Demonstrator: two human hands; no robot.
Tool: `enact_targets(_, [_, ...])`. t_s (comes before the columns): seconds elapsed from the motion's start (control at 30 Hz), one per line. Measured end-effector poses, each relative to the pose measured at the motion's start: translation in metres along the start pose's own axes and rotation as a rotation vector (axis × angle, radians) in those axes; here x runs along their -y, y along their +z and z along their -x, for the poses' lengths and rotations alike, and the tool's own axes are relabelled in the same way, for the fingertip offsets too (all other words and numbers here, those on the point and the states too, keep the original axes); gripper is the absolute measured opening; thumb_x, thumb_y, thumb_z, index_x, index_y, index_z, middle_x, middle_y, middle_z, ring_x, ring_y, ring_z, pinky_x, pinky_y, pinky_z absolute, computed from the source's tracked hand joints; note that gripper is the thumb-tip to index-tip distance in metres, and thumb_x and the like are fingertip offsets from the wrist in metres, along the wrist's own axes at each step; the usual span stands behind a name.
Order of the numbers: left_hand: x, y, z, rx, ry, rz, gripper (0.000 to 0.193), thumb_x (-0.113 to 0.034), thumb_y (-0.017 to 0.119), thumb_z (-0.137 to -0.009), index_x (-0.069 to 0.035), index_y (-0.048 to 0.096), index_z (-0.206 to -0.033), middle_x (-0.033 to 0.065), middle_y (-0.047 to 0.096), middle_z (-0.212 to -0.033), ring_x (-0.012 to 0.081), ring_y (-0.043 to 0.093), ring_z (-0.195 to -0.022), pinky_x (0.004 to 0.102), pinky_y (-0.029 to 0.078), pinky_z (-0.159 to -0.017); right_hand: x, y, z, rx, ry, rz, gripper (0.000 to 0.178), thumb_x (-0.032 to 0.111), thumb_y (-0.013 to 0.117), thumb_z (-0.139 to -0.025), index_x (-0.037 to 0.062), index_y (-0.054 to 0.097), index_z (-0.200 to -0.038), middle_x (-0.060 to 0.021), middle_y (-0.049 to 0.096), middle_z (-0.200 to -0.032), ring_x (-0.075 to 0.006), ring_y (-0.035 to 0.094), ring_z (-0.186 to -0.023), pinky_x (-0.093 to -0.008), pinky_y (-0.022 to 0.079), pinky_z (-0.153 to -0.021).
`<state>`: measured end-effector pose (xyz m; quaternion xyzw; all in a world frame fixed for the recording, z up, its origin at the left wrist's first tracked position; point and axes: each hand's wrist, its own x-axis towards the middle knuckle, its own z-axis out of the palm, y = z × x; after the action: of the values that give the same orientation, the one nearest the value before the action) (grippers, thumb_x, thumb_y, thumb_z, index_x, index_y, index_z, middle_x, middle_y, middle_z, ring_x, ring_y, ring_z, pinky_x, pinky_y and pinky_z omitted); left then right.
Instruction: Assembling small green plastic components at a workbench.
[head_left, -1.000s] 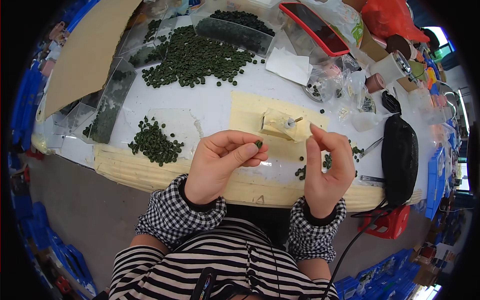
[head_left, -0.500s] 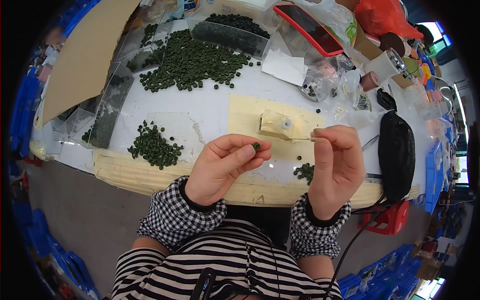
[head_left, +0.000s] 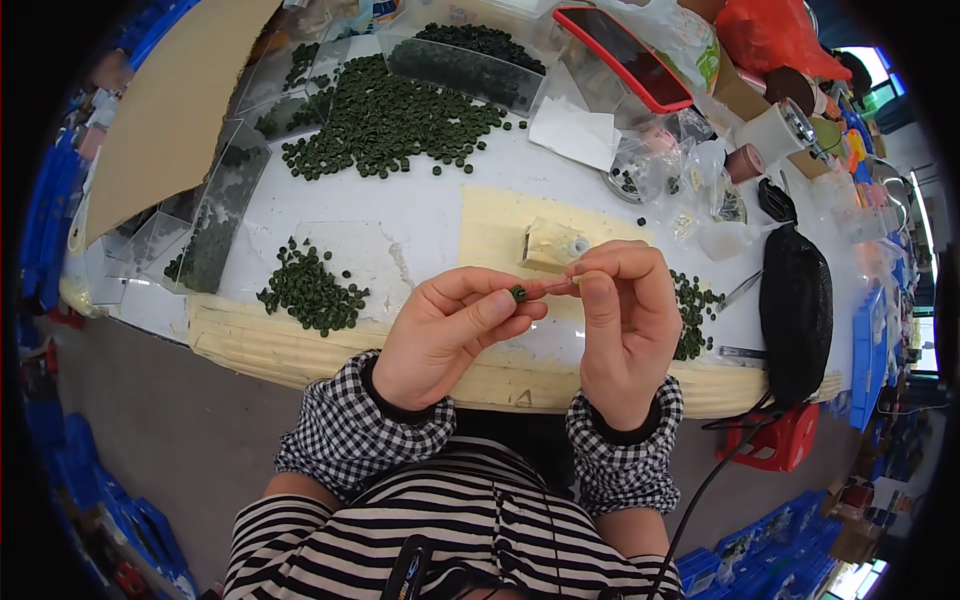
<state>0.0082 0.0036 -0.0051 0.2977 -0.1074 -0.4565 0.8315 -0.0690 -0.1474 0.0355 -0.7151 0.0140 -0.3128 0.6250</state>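
Left fingers, mid-frame, pinched a small dark-green round bead! Right fingers clamped a thin metallic rod, pointing left toward it.

Left hand pinched a small green piece; right hand held a thin rod toward it above the white table.

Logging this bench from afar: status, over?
Left hand pinching green piece. Right hand holding thin rod, tip close by. Cream block beyond, not between.
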Motion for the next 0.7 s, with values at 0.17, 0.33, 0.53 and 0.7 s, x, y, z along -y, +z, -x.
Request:
enact_targets(0.17, [0.001, -0.001, 0.0, -0.003, 0.006, -0.004, 0.017, -0.006, 0.053, -0.098, -0.004, 0.062, -0.111, 0.0187, 0.062, -0.121, 0.0199, 0.064, -0.105, 0.0259, 0.054, -0.09, 0.0, 0.001, -0.001, -0.016, 0.003, -0.024, 0.008, 0.003, 0.057, -0.095, -0.0039, 0.055, -0.099, -0.0097, 0.057, -0.097, -0.0142, 0.061, -0.085, -0.0242, 0.052, -0.076])
enact_targets(0.33, [0.001, 0.001, 0.0, -0.049, 0.096, -0.089, 0.019, -0.004, 0.056, -0.095, 0.003, 0.062, -0.112, 0.0151, 0.066, -0.114, 0.0197, 0.065, -0.103, 0.0281, 0.054, -0.091, 0.0, -0.004, -0.002, -0.177, 0.006, -0.051, 0.006, 0.002, 0.06, -0.093, -0.0027, 0.057, -0.095, -0.0094, 0.058, -0.093, -0.015, 0.061, -0.082, -0.0262, 0.051, -0.074])
enact_targets(0.53, [0.001, 0.014, 0.004, -0.173, 0.325, -0.437, 0.02, 0.004, 0.059, -0.092, 0.006, 0.063, -0.111, 0.0149, 0.068, -0.108, 0.0177, 0.065, -0.1, 0.0268, 0.053, -0.09, -0.014, -0.019, -0.015, -0.212, -0.295, 0.805, 0.01, 0.001, 0.069, -0.082, 0.0009, 0.061, -0.087, -0.0098, 0.06, -0.085, -0.0255, 0.059, -0.077, -0.0329, 0.046, -0.068])
enact_targets(0.7, [0.004, 0.015, 0.004, -0.181, 0.409, -0.497, 0.022, 0.007, 0.06, -0.09, 0.007, 0.063, -0.112, 0.0151, 0.068, -0.108, 0.0161, 0.065, -0.099, 0.0262, 0.052, -0.089, -0.015, -0.019, -0.014, -0.085, -0.275, 0.957, 0.014, 0.002, 0.071, -0.08, 0.0017, 0.064, -0.092, -0.0102, 0.06, -0.087, -0.027, 0.057, -0.081, -0.0353, 0.046, -0.071])
